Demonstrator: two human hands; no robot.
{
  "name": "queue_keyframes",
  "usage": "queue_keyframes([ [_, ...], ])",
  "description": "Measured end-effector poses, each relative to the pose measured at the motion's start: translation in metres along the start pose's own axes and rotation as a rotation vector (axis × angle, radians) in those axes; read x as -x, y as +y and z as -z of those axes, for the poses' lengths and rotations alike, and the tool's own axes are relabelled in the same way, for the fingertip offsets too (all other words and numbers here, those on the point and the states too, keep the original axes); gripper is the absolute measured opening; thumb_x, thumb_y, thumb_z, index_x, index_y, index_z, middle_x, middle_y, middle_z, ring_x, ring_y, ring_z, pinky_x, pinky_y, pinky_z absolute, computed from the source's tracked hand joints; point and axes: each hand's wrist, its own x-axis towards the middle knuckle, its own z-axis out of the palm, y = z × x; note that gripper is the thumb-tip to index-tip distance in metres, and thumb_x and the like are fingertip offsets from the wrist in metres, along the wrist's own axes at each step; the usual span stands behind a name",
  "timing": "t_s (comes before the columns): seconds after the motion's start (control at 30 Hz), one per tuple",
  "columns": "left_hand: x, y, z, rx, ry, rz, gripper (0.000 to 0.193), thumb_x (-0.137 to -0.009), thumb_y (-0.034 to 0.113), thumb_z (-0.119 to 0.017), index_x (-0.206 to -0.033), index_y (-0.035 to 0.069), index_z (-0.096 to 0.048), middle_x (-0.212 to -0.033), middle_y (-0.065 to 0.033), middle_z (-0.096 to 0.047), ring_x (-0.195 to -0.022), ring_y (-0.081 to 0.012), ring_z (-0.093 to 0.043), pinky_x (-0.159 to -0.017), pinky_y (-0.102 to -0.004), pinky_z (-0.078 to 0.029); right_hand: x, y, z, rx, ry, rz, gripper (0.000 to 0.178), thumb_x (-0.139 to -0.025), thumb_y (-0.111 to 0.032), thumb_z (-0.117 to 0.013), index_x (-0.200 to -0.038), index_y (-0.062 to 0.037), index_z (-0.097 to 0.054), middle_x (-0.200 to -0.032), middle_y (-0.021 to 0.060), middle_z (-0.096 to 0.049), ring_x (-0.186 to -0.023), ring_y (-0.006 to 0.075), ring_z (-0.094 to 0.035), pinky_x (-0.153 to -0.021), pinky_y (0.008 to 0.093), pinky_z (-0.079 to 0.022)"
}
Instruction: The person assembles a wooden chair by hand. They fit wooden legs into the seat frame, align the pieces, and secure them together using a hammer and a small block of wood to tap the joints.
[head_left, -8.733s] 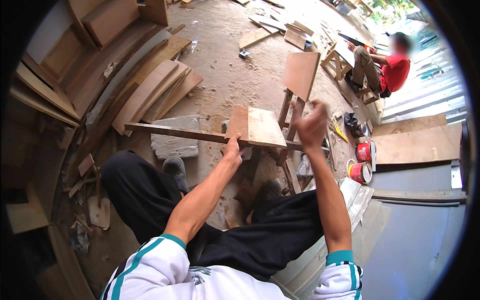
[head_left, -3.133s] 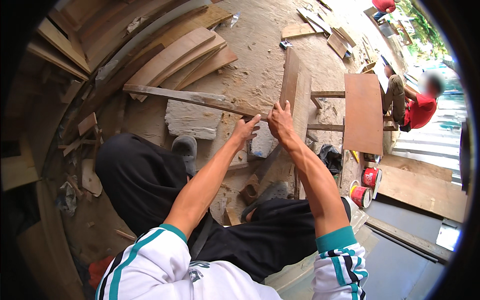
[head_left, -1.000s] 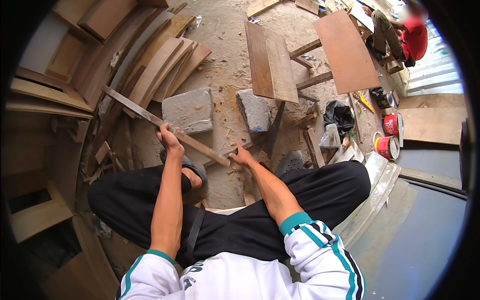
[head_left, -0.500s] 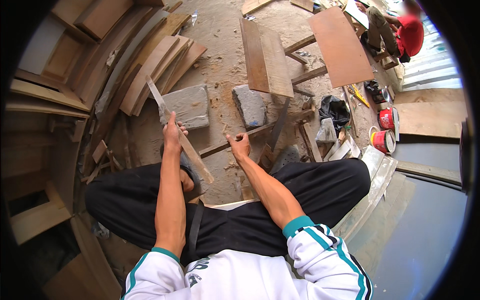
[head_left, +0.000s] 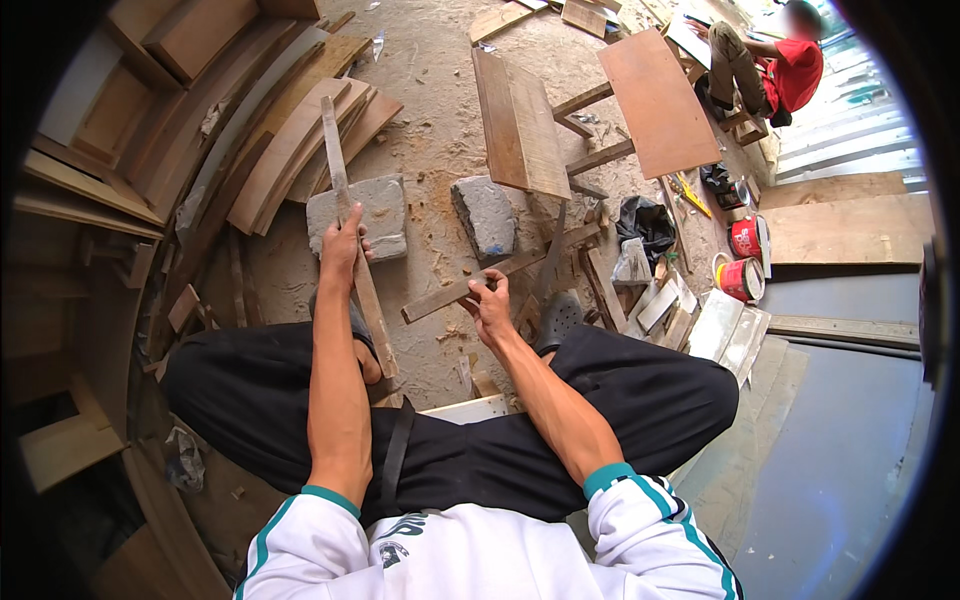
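Note:
My left hand (head_left: 342, 246) is closed around a long wooden strip (head_left: 369, 300), which points away from me and slants slightly left. Its near end hangs by my left shin; the far part passes over a rough grey block (head_left: 390, 218). In front of my right knee, my right hand (head_left: 490, 306) pinches a second wooden strip (head_left: 436, 300) near its left end. That strip runs off to the right, where a dark, saw-like blade (head_left: 552, 254) crosses it. Another grey block (head_left: 484, 216) sits just beyond the right hand.
Boards (head_left: 305, 140) and wooden casework (head_left: 75, 235) crowd the left side. Ahead right stands a wooden frame with panels (head_left: 660, 105). Red tins (head_left: 741, 279), a black plastic bag (head_left: 645, 226) and offcuts (head_left: 660, 305) lie to the right. A person in red (head_left: 795, 75) sits at far right.
My left hand's strip has swung more upright, its near end shifting left. My right hand has moved slightly right and down and now grips the second strip, whose near end looks turned.

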Motion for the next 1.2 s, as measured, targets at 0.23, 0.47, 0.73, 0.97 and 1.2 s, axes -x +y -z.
queue_keyframes([
  [0.23, -0.002, 0.0, -0.003, -0.091, -0.023, -0.003, 0.042, -0.087, 0.044, -0.07, -0.096, 0.006, -0.053, -0.079, -0.0009, -0.05, -0.056, -0.0096, -0.051, -0.044, -0.0263, -0.045, 0.007, 0.003, -0.025, -0.093, -0.051, -0.063, 0.047, -0.087, -0.006, -0.066, -0.117, -0.0156, -0.032, -0.1, 0.0063, -0.051, -0.09, 0.0197, -0.06, -0.081, 0.0465, -0.056],
  [0.47, -0.002, -0.004, -0.009, -0.14, -0.069, 0.016, 0.043, -0.088, 0.042, -0.069, -0.098, 0.003, -0.055, -0.078, -0.0032, -0.052, -0.055, -0.0115, -0.053, -0.045, -0.0278, -0.048, 0.011, 0.036, -0.047, 0.152, -0.036, 0.096, 0.06, -0.083, -0.009, -0.07, -0.127, -0.0105, -0.03, -0.11, 0.0099, -0.043, -0.092, 0.0205, -0.057, -0.077, 0.0385, -0.058],
  [0.73, 0.005, 0.007, 0.004, 0.05, -0.083, 0.048, 0.044, -0.089, 0.043, -0.068, -0.106, 0.006, -0.052, -0.076, -0.0016, -0.052, -0.055, -0.0113, -0.053, -0.046, -0.0271, -0.046, 0.05, -0.038, -0.054, 0.16, 0.251, 0.15, 0.097, -0.078, -0.012, -0.064, -0.152, -0.005, -0.002, -0.123, 0.0153, -0.045, -0.103, 0.0222, -0.048, -0.092, 0.0345, -0.041],
  [0.97, -0.016, -0.018, -0.007, 0.29, -0.191, 0.189, 0.05, -0.093, 0.056, -0.055, -0.114, 0.01, -0.049, -0.074, 0.0013, -0.048, -0.053, -0.0087, -0.045, -0.047, -0.0226, -0.043, 0.153, -0.15, -0.064, 0.435, -0.097, -0.343, 0.088, -0.082, -0.003, -0.054, -0.151, -0.0093, 0.001, -0.12, 0.0177, -0.044, -0.091, 0.0227, -0.058, -0.074, 0.037, -0.054],
  [1.2, -0.011, -0.023, -0.031, 0.321, -0.165, 0.21, 0.047, -0.097, 0.051, -0.048, -0.112, 0.007, -0.051, -0.078, -0.0008, -0.051, -0.059, -0.0107, -0.05, -0.049, -0.0244, -0.045, 0.21, -0.194, -0.054, 0.383, -0.29, -0.374, 0.088, -0.082, 0.002, -0.05, -0.153, -0.0102, 0.0, -0.123, 0.0169, -0.045, -0.072, 0.022, -0.061, -0.059, 0.0346, -0.058],
])
